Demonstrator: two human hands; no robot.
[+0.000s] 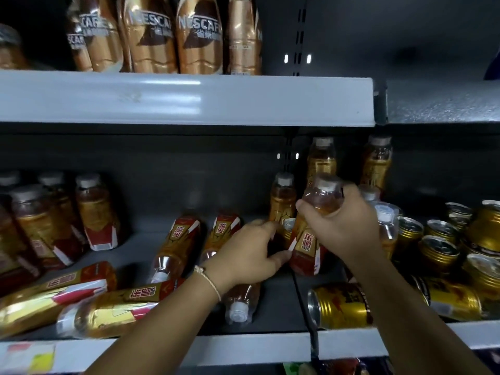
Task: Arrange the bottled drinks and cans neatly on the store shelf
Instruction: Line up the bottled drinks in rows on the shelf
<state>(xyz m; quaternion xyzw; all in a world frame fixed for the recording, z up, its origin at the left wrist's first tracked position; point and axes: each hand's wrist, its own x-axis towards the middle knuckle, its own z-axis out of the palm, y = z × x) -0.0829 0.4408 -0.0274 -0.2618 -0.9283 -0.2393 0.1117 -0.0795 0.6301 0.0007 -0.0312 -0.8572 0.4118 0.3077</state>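
My right hand point(343, 223) grips the neck and shoulder of a gold-and-red labelled drink bottle point(308, 242), which stands tilted on the lower shelf point(278, 301). My left hand point(249, 253) reaches in beside that bottle's base, fingers curled toward a gold can point(289, 228) that is mostly hidden behind it; what it holds is unclear. Several similar bottles lie on their sides at left and centre, one point(108, 309) near the front edge. More bottles stand upright at the far left point(94, 212) and at the back point(322, 158). A gold can point(341, 305) lies on its side at front right.
Several gold cans point(438, 250) crowd the right of the lower shelf, some upright, some tipped. The upper shelf point(189, 98) carries gold Nescafé bottles point(200, 36). A dark back panel and upright rail point(288, 147) sit behind. The shelf's front lip point(243, 350) runs along the bottom.
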